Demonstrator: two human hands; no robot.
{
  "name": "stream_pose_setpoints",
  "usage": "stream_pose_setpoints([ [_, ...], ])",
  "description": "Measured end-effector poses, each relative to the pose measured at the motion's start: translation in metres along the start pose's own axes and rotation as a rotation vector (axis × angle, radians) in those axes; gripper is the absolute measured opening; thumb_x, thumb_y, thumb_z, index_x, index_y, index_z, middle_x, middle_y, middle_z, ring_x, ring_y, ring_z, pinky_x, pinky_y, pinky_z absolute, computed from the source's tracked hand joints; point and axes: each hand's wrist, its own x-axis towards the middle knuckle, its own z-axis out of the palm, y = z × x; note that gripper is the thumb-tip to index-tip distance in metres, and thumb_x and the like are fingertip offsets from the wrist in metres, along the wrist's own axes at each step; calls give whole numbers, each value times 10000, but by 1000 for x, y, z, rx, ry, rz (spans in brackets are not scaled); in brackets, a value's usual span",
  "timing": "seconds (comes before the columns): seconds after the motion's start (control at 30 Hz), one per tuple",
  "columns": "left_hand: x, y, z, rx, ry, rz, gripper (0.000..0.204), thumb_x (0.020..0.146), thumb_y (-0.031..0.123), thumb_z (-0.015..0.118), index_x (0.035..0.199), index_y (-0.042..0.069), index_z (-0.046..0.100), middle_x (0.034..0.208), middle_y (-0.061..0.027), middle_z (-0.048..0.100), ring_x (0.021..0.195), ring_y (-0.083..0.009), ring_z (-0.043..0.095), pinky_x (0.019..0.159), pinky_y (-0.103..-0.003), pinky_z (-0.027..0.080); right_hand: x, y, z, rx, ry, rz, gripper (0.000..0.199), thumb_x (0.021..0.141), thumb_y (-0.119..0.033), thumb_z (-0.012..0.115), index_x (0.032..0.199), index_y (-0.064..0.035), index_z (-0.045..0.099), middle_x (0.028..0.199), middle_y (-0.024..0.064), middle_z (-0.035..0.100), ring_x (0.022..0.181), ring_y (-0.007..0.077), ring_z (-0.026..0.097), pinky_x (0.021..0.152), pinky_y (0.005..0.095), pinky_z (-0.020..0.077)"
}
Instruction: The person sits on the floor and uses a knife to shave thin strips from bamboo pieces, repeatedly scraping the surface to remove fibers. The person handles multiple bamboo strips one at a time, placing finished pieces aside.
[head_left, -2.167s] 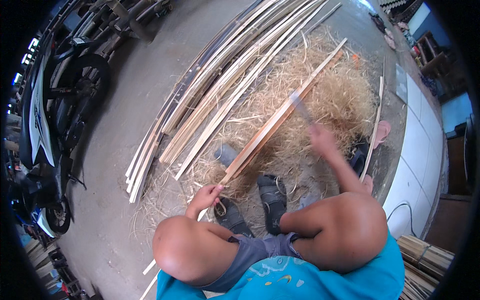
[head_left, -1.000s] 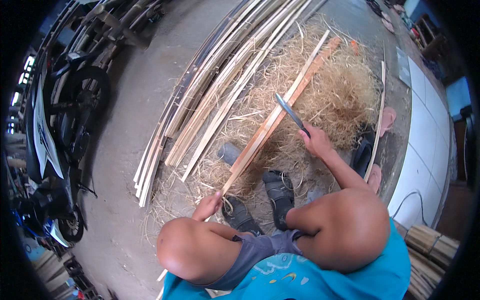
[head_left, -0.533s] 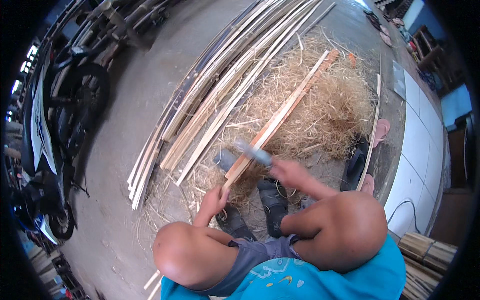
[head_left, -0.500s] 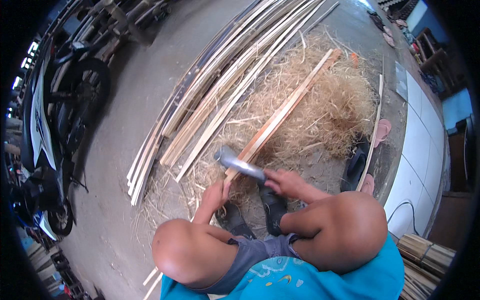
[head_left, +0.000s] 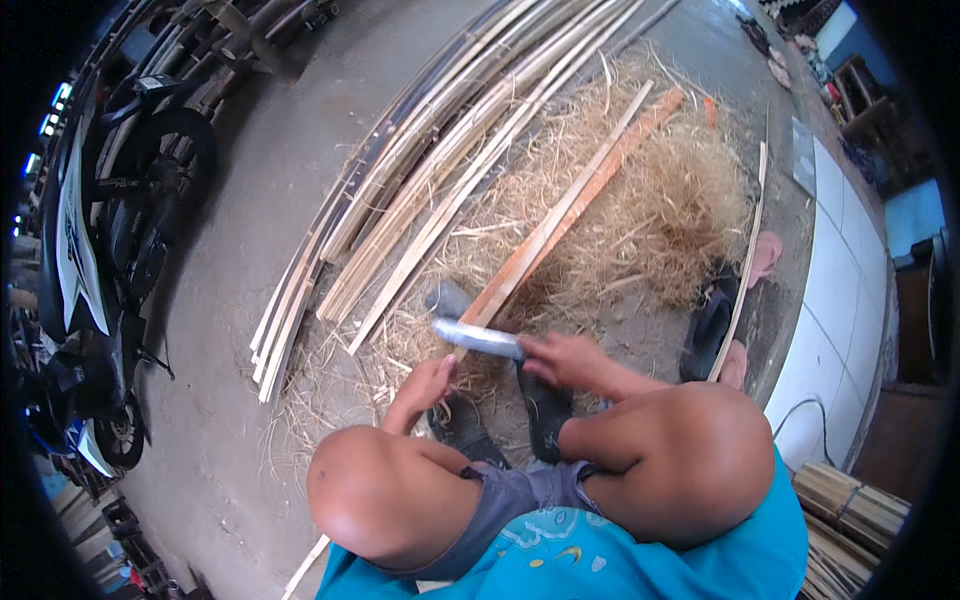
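Observation:
My right hand [head_left: 562,360] is closed round the handle of a broad-bladed knife [head_left: 480,338], whose grey blade is smeared by motion. The blade lies across a long pale bamboo or wood strip [head_left: 560,215] near its close end. Just left of the blade, my left hand [head_left: 428,382] pinches that near end of the strip. Under the strip runs an orange-brown board [head_left: 610,165], slanting away to the far right. Thin curly shavings [head_left: 680,210] heap around and beneath the board. A grey rounded object [head_left: 448,298] sits just beyond the blade, its kind unclear.
Long pale strips [head_left: 430,180] lie in rows on the concrete floor to the left. A motorcycle [head_left: 130,220] stands at far left. Pink and black sandals [head_left: 712,325] and one thin strip [head_left: 745,250] lie by the white tiled step [head_left: 830,290]. Bundled slats [head_left: 850,510] are at lower right.
The knife blade's tip has swung nearer to me. The strip's far end has shifted left and away, so more of the board shows beside it. My left hand stays about where it was.

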Motion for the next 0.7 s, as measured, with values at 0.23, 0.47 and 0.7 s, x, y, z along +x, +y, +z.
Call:
stream_pose_setpoints([
  [0.23, 1, -31, -9, -241, -28, -146, 544, 1039, 493, 496, 825, 22, 664, 608, -10, 555, 512, -95, 498, 480, -280, 398, 39, 63, -50, 64, 313, 220, 436, 981, -419, 567, 1325, -154, 599, 1010, 224, 701, 890, 431, 680, 800, 501, 539],
  [0.47, -14, -91, -20, -123, -44, -63, 450, 1043, 403, 544, 908, 7, 710, 675, -36, 637, 583, -79, 562, 530, -267, 444, 25, 125, -77, 44, 484, 284, 436, 986, -406, 564, 1322, -133, 618, 1064, 204, 713, 921, 411, 691, 842, 489, 546],
  [0.7, 2, -47, -13, -189, 30, 18, 387, 1055, 343, 530, 884, 28, 678, 666, -11, 611, 556, -88, 536, 517, -272, 423, 17, 133, -83, 69, 388, 194, 428, 984, -437, 547, 1257, -122, 642, 1063, 230, 706, 960, 426, 681, 860, 485, 539],
])
